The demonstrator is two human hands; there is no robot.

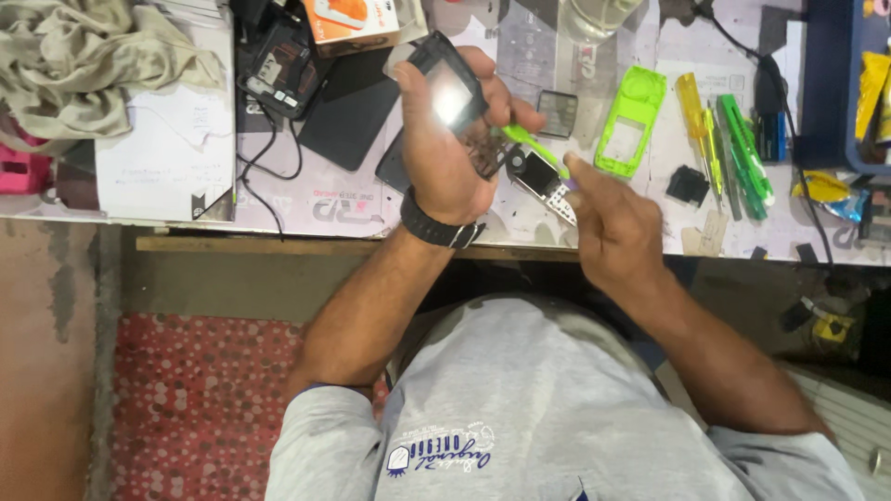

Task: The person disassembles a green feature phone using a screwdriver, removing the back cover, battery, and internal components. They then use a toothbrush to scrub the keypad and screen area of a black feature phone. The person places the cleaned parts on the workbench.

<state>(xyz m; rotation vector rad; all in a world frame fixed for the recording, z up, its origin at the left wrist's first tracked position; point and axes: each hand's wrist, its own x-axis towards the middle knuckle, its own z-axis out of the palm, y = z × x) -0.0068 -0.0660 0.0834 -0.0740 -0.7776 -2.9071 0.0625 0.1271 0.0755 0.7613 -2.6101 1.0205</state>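
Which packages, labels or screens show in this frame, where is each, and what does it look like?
Box: top edge of bench, orange and white carton.
Phone screen: on the dark phone frame in the left hand, small rectangle, glaring white.
Wrappers: far right of bench, crumpled yellow and blue.
Shirt print: on grey shirt, blue and white.

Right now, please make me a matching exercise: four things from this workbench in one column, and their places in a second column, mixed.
Things:
1. dark phone with the lit screen
2. bright green plastic phone frame
3. yellow-handled screwdriver
4. crumpled beige cloth

Places:
A. far left end of the bench
B. flat on the bench, right of the hands
C. held in the left hand
D. between the green frame and the green tools

Pairs: 1-C, 2-B, 3-D, 4-A
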